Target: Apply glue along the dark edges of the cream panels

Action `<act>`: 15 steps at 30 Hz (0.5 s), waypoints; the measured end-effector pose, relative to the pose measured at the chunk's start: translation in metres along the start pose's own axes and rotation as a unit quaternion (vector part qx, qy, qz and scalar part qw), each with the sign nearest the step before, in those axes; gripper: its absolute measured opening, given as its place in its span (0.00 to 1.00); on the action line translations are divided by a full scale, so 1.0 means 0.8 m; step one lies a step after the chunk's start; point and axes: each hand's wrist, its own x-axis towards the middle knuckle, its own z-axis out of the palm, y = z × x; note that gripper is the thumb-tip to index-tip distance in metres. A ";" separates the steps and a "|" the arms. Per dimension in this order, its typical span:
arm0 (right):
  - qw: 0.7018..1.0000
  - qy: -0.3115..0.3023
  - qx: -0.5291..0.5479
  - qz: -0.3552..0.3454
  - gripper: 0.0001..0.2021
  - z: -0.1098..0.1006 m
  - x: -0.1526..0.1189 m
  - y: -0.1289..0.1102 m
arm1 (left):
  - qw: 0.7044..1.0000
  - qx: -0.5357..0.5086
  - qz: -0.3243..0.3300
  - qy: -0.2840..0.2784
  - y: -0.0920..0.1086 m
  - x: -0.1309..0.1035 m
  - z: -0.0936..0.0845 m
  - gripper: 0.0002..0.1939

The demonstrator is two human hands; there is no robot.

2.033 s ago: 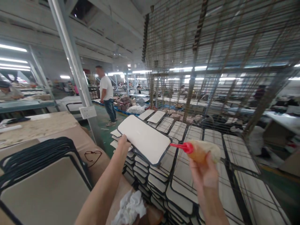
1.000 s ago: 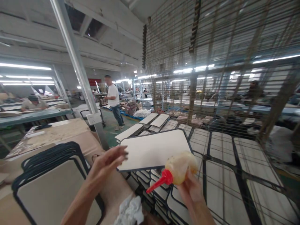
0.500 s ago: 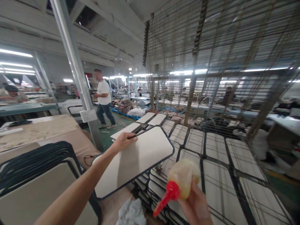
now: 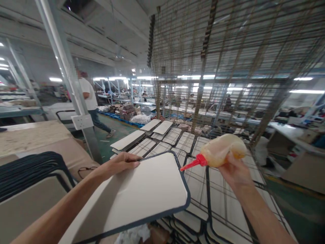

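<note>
My left hand (image 4: 123,165) grips the far edge of a white board (image 4: 144,189) with a dark blue rim, thumb on its top face. The board is tilted in front of me. My right hand (image 4: 235,169) is wrapped round a squeeze bottle (image 4: 223,149) of yellowish liquid, lying nearly level. Its red nozzle (image 4: 190,165) points left, with the tip at the board's dark rim near the upper right corner.
A wire rack (image 4: 203,67) rises at the right above rows of similar boards (image 4: 225,193). Dark-edged boards (image 4: 33,173) are stacked at left. A metal post (image 4: 68,67) stands at left, a walking person (image 4: 88,95) behind it. White cloth (image 4: 133,234) lies below.
The bottle has risen and turned, bringing its nozzle to the board's rim. The held board has come nearer and lower. The view has shifted right, and the person has walked on.
</note>
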 end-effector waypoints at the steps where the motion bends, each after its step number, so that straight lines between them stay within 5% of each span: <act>1: 1.000 -0.011 -0.002 0.002 0.22 0.000 0.000 0.000 | 1.000 -0.002 -0.001 0.001 0.000 -0.003 -0.002 0.16; 15: 0.998 -0.058 0.016 0.023 0.23 0.014 0.013 0.004 | 0.999 -0.010 -0.036 -0.014 0.025 -0.042 0.014 0.13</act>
